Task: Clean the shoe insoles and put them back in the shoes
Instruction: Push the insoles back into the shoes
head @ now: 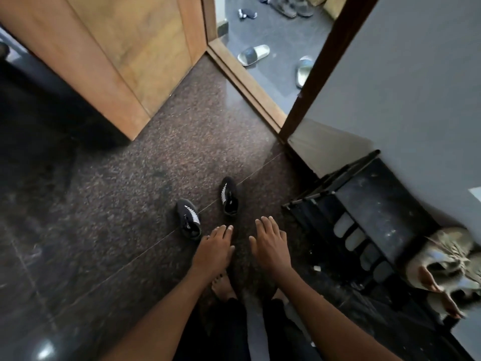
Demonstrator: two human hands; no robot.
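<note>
Just short of the black shoes [229,195], left hand [214,247] and right hand [269,243] hover spread, empty; insoles unseen, stage of cleaning unclear.

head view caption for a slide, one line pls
Open left hand and right hand held out above the dark floor, near two black shoes, shoe rack to the right
</note>
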